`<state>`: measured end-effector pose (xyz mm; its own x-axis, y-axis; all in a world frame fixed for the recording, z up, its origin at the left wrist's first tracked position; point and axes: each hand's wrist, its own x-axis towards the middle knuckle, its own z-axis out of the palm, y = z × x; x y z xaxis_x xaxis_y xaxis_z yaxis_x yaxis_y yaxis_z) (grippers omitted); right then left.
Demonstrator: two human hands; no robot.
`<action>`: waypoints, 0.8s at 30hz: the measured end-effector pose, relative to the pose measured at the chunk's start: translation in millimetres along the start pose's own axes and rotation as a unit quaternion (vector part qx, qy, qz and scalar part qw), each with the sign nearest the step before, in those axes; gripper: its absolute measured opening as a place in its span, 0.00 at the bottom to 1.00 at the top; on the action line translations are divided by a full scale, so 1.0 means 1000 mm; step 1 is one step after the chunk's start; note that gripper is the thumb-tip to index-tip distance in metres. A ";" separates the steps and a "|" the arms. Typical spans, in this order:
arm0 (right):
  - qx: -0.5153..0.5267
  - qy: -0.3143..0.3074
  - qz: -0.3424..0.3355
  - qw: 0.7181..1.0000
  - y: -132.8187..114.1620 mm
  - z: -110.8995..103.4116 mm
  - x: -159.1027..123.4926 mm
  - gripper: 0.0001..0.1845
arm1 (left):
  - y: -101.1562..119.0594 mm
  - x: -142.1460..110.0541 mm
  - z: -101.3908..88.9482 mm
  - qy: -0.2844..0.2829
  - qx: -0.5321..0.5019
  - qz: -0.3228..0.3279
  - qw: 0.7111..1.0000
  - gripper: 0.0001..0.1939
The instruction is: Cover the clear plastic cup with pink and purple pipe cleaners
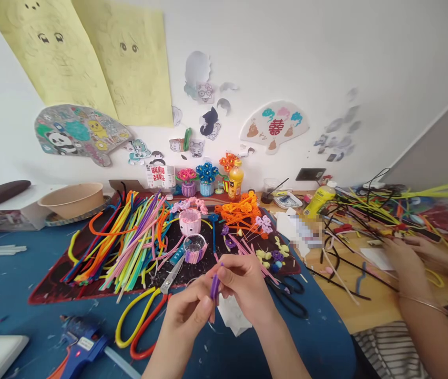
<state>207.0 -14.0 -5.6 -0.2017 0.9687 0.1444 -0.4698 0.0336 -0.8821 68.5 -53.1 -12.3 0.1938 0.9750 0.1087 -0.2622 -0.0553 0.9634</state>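
Observation:
Between my two hands is a short purple pipe cleaner piece (215,287), apparently folded or bundled. The fingers of my left hand (192,305) pinch it from the left. My right hand (243,284) pinches its upper end, fingertips pressed together. Just beyond them stands a small clear cup (195,248) partly wrapped in pink and purple pipe cleaner pieces. Behind that is a pink pipe cleaner pot (190,222). White paper (234,315) lies under my right hand. Scissors with yellow and red handles (145,316) rest left of my hands.
A blue glue gun (84,347) lies front left. Many coloured pipe cleaners (133,242) cover the dark mat (46,287). Black-handled scissors (291,297) lie right of my hands. Another person's hands (405,258) work at the wooden table (350,310). Bottles (235,181) stand by the wall.

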 end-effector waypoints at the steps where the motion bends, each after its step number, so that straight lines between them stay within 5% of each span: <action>1: -0.017 -0.010 0.000 1.000 -0.003 0.000 0.000 0.19 | 0.000 0.000 0.001 -0.004 0.004 -0.006 1.000 0.25; 20: -0.045 -0.112 0.094 0.988 -0.015 -0.011 0.004 0.21 | 0.007 -0.002 0.015 0.033 -0.083 -0.105 0.990 0.25; 24: -0.031 -0.087 0.101 0.991 -0.014 -0.009 0.001 0.22 | 0.007 0.001 0.014 0.020 -0.095 -0.120 0.988 0.25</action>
<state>221.0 -11.4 2.6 -0.4347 0.9000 0.0327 -0.3522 -0.1365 -0.9259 80.4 -55.8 -2.1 0.2352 0.9632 -0.1302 -0.3876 0.2158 0.8962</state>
